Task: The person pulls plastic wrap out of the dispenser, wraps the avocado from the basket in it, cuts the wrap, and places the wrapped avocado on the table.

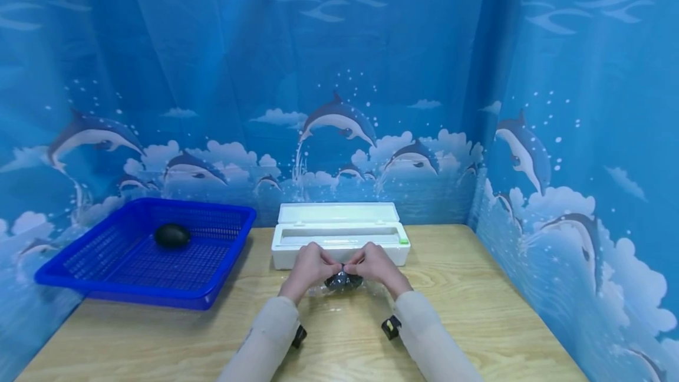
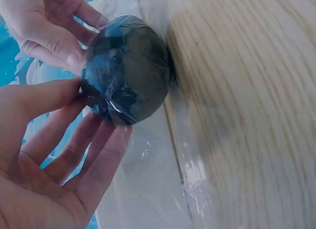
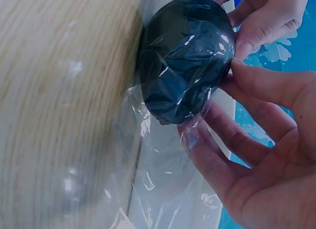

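Note:
A dark, smooth avocado [image 1: 343, 282] sits on the table, with clear cling film [image 3: 153, 182] drawn over it and spread out around it. My left hand [image 1: 310, 268] pinches the film at the avocado's top between thumb and index finger. Facing it, my right hand [image 1: 375, 264] pinches film at the same spot, fingertips nearly meeting. Both wrist views show the other fingers bent along the wrapped avocado's [image 2: 140, 71] side. Just beyond the hands stands a white cling film dispenser box [image 1: 339, 255], its lid raised and a green slider at its right end.
To the left, a blue plastic basket [image 1: 122, 293] holds another dark oval avocado [image 1: 172, 235]. Dolphin-printed blue curtains [image 1: 339, 46] close off the back and both sides of the wooden table [image 1: 477, 311].

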Demonstrator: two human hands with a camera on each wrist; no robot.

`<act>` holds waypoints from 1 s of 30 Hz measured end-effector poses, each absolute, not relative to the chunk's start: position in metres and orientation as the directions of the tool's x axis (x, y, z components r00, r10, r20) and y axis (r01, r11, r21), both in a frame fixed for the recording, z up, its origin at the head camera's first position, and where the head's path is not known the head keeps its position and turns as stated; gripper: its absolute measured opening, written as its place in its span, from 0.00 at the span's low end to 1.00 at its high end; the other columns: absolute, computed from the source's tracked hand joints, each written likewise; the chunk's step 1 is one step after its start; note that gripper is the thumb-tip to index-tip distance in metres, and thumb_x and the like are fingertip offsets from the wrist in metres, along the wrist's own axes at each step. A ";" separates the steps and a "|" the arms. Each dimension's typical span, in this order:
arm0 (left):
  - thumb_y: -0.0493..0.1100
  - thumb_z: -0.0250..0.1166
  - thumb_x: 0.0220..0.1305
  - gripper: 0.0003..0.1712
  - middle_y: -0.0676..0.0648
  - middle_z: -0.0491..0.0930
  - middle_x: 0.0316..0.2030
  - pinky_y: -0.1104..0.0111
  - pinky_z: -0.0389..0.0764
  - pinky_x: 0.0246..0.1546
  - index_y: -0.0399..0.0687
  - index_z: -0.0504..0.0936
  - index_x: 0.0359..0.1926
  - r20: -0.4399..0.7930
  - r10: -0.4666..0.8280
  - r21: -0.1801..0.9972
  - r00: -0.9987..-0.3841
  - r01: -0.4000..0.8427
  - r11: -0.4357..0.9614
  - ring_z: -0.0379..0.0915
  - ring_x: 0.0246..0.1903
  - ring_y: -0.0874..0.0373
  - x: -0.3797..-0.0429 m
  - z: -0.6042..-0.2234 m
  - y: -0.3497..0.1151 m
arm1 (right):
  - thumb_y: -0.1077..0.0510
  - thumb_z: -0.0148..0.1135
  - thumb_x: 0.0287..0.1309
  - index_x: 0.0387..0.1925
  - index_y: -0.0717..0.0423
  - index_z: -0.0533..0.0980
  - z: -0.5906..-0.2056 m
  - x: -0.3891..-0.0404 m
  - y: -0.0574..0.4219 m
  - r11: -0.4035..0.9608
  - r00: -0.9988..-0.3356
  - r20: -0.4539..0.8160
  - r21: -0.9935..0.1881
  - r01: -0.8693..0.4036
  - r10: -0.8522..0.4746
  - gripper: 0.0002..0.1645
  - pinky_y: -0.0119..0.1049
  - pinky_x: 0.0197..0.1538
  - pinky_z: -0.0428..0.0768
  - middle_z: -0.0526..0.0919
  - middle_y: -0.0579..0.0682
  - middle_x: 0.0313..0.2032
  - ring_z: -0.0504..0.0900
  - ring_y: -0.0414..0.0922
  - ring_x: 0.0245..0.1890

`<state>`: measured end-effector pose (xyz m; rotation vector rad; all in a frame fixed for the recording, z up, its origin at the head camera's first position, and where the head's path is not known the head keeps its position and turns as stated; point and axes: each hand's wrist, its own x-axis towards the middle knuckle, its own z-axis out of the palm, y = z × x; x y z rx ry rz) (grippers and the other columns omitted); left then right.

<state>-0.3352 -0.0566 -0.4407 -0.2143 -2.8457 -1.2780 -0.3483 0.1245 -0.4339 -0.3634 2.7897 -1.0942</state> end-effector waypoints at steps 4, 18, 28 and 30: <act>0.41 0.77 0.54 0.04 0.50 0.88 0.25 0.70 0.83 0.30 0.49 0.91 0.25 0.047 0.113 0.749 -0.992 0.111 0.654 0.79 0.24 0.60 -0.335 -0.438 -0.057 | 0.56 0.77 0.56 0.32 0.52 0.90 -0.434 -0.349 0.124 0.714 -0.964 -0.023 -0.677 -0.180 -0.264 0.05 0.30 0.30 0.73 0.92 0.49 0.33 0.75 0.40 0.26; 0.40 0.77 0.56 0.02 0.47 0.90 0.30 0.66 0.87 0.36 0.47 0.92 0.30 0.044 0.133 0.774 -0.990 0.118 0.622 0.83 0.29 0.59 -0.335 -0.438 -0.059 | 0.58 0.76 0.56 0.34 0.54 0.89 -0.434 -0.348 0.127 0.701 -0.957 -0.011 -0.683 -0.203 -0.289 0.05 0.31 0.36 0.82 0.92 0.50 0.34 0.83 0.40 0.31; 0.36 0.75 0.56 0.02 0.47 0.89 0.31 0.65 0.87 0.36 0.46 0.90 0.32 0.051 0.197 0.767 -0.979 0.165 0.620 0.83 0.30 0.58 -0.333 -0.436 -0.057 | 0.59 0.73 0.59 0.40 0.55 0.88 -0.431 -0.344 0.128 0.691 -0.928 -0.021 -0.674 -0.261 -0.371 0.08 0.39 0.44 0.87 0.91 0.52 0.39 0.87 0.43 0.37; 0.36 0.75 0.56 0.02 0.47 0.89 0.31 0.65 0.87 0.36 0.45 0.90 0.32 0.062 0.207 0.764 -0.976 0.180 0.619 0.83 0.30 0.58 -0.332 -0.435 -0.057 | 0.59 0.73 0.59 0.41 0.55 0.87 -0.431 -0.344 0.128 0.694 -0.924 -0.016 -0.666 -0.275 -0.382 0.08 0.39 0.45 0.87 0.91 0.52 0.39 0.87 0.43 0.38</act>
